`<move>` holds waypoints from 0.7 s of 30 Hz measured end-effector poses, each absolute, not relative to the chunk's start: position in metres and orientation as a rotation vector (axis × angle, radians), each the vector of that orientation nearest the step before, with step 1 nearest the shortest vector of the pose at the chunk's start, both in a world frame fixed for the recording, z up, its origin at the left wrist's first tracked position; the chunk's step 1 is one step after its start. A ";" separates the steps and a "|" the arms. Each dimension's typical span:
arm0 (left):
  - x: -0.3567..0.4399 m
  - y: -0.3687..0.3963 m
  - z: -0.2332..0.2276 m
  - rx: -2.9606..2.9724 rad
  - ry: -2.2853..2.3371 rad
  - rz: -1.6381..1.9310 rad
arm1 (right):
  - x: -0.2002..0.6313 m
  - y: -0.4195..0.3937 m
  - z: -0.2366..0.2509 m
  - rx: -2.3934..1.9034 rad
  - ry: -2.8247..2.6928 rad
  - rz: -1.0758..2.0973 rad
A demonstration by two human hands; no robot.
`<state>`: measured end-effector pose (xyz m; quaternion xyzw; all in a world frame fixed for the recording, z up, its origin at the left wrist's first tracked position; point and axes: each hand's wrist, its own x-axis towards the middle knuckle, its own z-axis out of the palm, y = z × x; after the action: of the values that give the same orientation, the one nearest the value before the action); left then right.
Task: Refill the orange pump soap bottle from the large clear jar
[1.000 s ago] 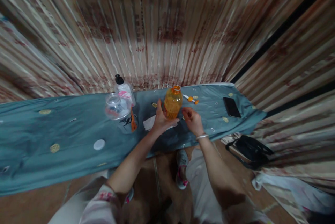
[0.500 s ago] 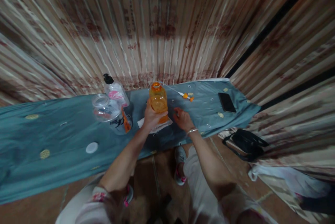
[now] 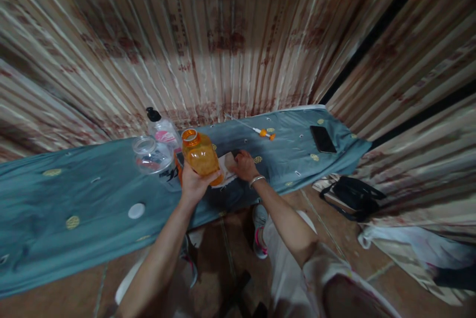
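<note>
the left hand (image 3: 194,184) grasps the orange jar (image 3: 201,155) – lifted, mouth tilted toward the table's far-left. the right hand (image 3: 242,165), just right of it near the front edge, presses on the white cloth (image 3: 225,165).

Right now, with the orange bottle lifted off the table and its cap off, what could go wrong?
1. The orange bottle is open and tilted in the left hand; its contents may spill onto the cloth.
2. It hangs close to the clear jar and the pump bottle; a swing left could knock them over.
3. The right hand presses a tissue under the bottle; drips may miss it.
</note>
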<state>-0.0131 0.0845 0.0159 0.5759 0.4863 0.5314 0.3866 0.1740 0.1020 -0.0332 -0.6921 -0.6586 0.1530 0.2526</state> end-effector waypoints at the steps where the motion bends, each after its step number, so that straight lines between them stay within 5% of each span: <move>1: -0.014 0.084 0.014 1.456 1.254 1.349 | 0.173 0.103 -0.033 -1.872 -1.781 0.433; 11: -0.025 0.077 0.002 1.425 1.308 1.325 | 0.211 0.106 -0.006 -1.778 -1.343 0.587; 21: 0.000 0.080 -0.005 1.400 1.259 1.295 | 0.186 0.104 0.035 -1.215 -0.955 1.052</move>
<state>0.0001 0.0802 -0.0046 0.5571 0.5014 0.5155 0.4152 0.1863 0.1041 0.0355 -0.5228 -0.4108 0.4526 0.5942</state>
